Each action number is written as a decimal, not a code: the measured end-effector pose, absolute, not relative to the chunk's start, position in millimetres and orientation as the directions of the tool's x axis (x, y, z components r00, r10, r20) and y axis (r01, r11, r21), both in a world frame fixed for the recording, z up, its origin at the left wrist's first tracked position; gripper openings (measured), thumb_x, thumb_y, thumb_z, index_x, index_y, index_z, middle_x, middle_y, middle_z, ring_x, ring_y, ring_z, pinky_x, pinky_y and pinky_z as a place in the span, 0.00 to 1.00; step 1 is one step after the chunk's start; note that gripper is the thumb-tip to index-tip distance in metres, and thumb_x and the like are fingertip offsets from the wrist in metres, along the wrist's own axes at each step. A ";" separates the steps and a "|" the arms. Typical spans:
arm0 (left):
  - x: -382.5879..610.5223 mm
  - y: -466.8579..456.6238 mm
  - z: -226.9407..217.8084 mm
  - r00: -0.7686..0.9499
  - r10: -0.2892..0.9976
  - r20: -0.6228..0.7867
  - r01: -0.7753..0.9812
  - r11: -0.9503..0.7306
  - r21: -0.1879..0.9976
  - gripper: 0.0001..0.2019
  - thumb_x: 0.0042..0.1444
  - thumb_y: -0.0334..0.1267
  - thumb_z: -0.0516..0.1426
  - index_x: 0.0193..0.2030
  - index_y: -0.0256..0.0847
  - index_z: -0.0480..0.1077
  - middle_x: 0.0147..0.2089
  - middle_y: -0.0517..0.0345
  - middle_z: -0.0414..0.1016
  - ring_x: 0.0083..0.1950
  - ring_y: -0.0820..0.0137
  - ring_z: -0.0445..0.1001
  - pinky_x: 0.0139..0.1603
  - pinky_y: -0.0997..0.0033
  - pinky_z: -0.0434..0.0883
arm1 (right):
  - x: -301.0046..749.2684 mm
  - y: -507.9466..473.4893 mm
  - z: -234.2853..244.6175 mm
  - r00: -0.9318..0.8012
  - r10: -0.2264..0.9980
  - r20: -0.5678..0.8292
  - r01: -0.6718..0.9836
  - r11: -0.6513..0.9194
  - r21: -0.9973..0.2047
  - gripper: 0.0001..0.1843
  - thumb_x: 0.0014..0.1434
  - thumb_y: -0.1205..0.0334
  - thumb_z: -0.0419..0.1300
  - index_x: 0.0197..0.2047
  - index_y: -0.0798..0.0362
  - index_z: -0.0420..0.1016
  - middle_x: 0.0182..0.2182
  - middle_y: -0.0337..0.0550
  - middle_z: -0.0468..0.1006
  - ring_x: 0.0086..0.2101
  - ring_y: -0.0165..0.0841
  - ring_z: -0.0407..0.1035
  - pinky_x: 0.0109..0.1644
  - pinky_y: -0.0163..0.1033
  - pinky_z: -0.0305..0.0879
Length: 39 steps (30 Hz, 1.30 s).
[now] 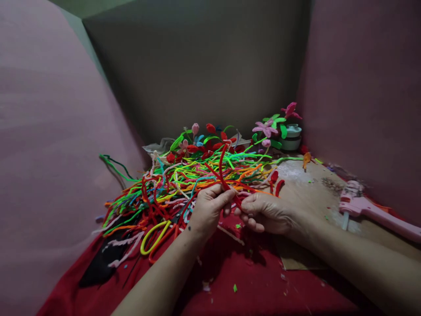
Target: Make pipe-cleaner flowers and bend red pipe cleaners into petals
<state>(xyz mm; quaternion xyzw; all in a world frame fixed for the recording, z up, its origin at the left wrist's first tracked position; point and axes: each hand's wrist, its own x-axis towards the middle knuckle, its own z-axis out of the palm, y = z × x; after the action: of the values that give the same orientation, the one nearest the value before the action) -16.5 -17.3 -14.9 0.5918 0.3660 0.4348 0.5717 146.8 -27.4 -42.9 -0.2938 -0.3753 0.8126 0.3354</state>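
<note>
Left hand [210, 208] and right hand [268, 214] are both pinching a fuzzy red pipe cleaner [221, 169] between them, one end curving up. Tangled heap of bendy, multicolored fuzzy stems [184, 169] just beyond; smooth pink glue gun [378, 214] off right of them.

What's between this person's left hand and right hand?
A short stretch of red fuzzy stem, pinched by the left hand and right hand; the head view shows it.

A red cloth [263, 294] bears heaped pipe cleaners [190, 171], cardboard [312, 197] and green scraps [235, 288].
</note>
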 end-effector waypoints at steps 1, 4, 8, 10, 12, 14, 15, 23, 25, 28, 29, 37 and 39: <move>-16.5 -16.8 -15.6 0.355 0.930 0.090 -0.078 -0.067 0.995 0.10 0.50 0.41 0.59 0.27 0.35 0.69 0.16 0.65 0.63 0.18 0.81 0.59 0.21 0.78 0.55 | 147.0 -27.3 -43.3 -0.600 0.769 -0.219 -0.332 -0.488 -0.807 0.09 0.44 0.64 0.65 0.27 0.63 0.74 0.16 0.38 0.70 0.13 0.21 0.61 0.13 0.26 0.52; -16.3 -16.2 -16.5 0.379 0.923 0.065 -0.136 -0.014 0.991 0.10 0.49 0.42 0.60 0.28 0.36 0.69 0.16 0.66 0.63 0.18 0.81 0.60 0.22 0.78 0.55 | 148.9 -26.8 -44.8 -0.648 0.722 -0.243 -0.346 -0.563 -0.751 0.09 0.47 0.64 0.63 0.30 0.63 0.73 0.20 0.40 0.73 0.15 0.22 0.63 0.14 0.26 0.55; -15.2 -17.6 -15.7 0.406 0.912 0.051 -0.184 0.026 0.983 0.10 0.47 0.42 0.61 0.29 0.36 0.68 0.17 0.66 0.63 0.18 0.80 0.60 0.22 0.78 0.56 | 151.5 -26.0 -44.9 -0.708 0.632 -0.316 -0.365 -0.710 -0.602 0.07 0.51 0.67 0.59 0.35 0.61 0.72 0.24 0.41 0.76 0.20 0.22 0.69 0.20 0.24 0.62; -14.4 -18.5 -15.7 0.410 0.910 0.060 -0.189 0.021 0.982 0.10 0.47 0.42 0.61 0.29 0.36 0.68 0.17 0.65 0.63 0.18 0.80 0.60 0.22 0.77 0.56 | 151.1 -26.1 -44.7 -0.712 0.621 -0.328 -0.348 -0.718 -0.603 0.05 0.49 0.69 0.59 0.31 0.61 0.72 0.21 0.40 0.74 0.18 0.21 0.67 0.19 0.23 0.61; -13.9 -18.8 -16.3 0.415 0.908 0.066 -0.181 0.011 0.983 0.10 0.48 0.42 0.60 0.28 0.36 0.69 0.17 0.65 0.63 0.18 0.80 0.60 0.22 0.77 0.56 | 149.7 -26.5 -45.1 -0.701 0.640 -0.316 -0.324 -0.680 -0.658 0.04 0.48 0.68 0.59 0.28 0.61 0.71 0.17 0.38 0.72 0.14 0.20 0.63 0.16 0.23 0.57; -13.5 -18.5 -17.0 0.409 0.910 0.071 -0.168 -0.001 0.986 0.10 0.49 0.42 0.60 0.27 0.36 0.69 0.17 0.65 0.63 0.18 0.80 0.60 0.23 0.77 0.56 | 148.3 -27.0 -46.0 -0.666 0.684 -0.296 -0.314 -0.618 -0.721 0.05 0.46 0.67 0.60 0.26 0.61 0.72 0.15 0.37 0.71 0.12 0.20 0.60 0.13 0.24 0.54; -13.4 -18.4 -17.2 0.402 0.913 0.074 -0.164 -0.007 0.986 0.10 0.49 0.42 0.60 0.27 0.36 0.69 0.17 0.65 0.63 0.18 0.80 0.60 0.23 0.77 0.56 | 147.7 -27.2 -46.5 -0.641 0.710 -0.292 -0.319 -0.592 -0.740 0.05 0.45 0.67 0.61 0.26 0.61 0.71 0.15 0.37 0.71 0.12 0.20 0.60 0.12 0.24 0.53; -11.8 -19.6 -17.1 0.405 0.910 0.085 -0.171 -0.016 0.985 0.09 0.49 0.40 0.59 0.29 0.35 0.70 0.18 0.64 0.64 0.18 0.80 0.59 0.22 0.77 0.56 | 144.0 -28.5 -41.9 -0.582 0.746 -0.324 -0.266 -0.551 -0.791 0.08 0.39 0.67 0.64 0.21 0.57 0.66 0.14 0.37 0.70 0.12 0.23 0.61 0.11 0.25 0.53; -11.5 -20.3 -16.5 0.394 0.915 0.084 -0.135 -0.032 0.990 0.08 0.49 0.40 0.59 0.29 0.35 0.70 0.18 0.65 0.63 0.18 0.80 0.59 0.22 0.78 0.56 | 143.3 -28.6 -40.8 -0.543 0.783 -0.304 -0.274 -0.507 -0.817 0.10 0.39 0.64 0.64 0.20 0.56 0.65 0.13 0.36 0.69 0.10 0.22 0.59 0.10 0.25 0.51; -10.9 -21.6 -14.2 0.400 0.912 0.092 -0.010 -0.096 0.995 0.07 0.48 0.38 0.59 0.29 0.35 0.71 0.20 0.64 0.64 0.20 0.80 0.59 0.22 0.78 0.56 | 143.2 -28.6 -41.1 -0.461 0.850 -0.254 -0.270 -0.407 -0.872 0.13 0.39 0.61 0.66 0.20 0.56 0.64 0.12 0.34 0.68 0.10 0.21 0.57 0.10 0.25 0.49; -10.7 -22.0 -13.2 0.405 0.909 0.096 0.031 -0.119 0.992 0.07 0.48 0.38 0.59 0.28 0.35 0.71 0.20 0.64 0.63 0.20 0.80 0.59 0.23 0.78 0.56 | 143.4 -28.5 -41.4 -0.442 0.865 -0.239 -0.251 -0.375 -0.892 0.13 0.39 0.61 0.66 0.20 0.56 0.64 0.12 0.34 0.68 0.10 0.21 0.57 0.10 0.25 0.49; -13.8 -19.9 -13.6 0.408 0.911 0.054 0.048 -0.081 0.996 0.10 0.50 0.41 0.57 0.29 0.34 0.71 0.21 0.60 0.67 0.21 0.78 0.60 0.22 0.77 0.55 | 147.8 -23.5 -43.3 -0.586 0.805 -0.094 -0.374 -0.371 -0.850 0.16 0.48 0.55 0.63 0.29 0.63 0.73 0.19 0.42 0.75 0.16 0.25 0.67 0.17 0.28 0.61; -15.1 -18.8 -15.7 0.447 0.894 0.023 0.026 -0.039 0.999 0.10 0.50 0.41 0.58 0.31 0.34 0.71 0.22 0.58 0.69 0.22 0.78 0.62 0.23 0.78 0.55 | 148.9 -21.8 -44.6 -0.640 0.762 -0.098 -0.400 -0.438 -0.805 0.16 0.47 0.56 0.64 0.30 0.63 0.73 0.20 0.43 0.75 0.16 0.25 0.67 0.16 0.28 0.61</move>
<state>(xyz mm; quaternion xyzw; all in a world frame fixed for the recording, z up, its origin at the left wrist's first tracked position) -15.1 -18.8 -15.7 0.6178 0.3725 0.3710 0.5848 148.9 -21.8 -44.6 -0.2311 -0.3925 0.8159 0.3560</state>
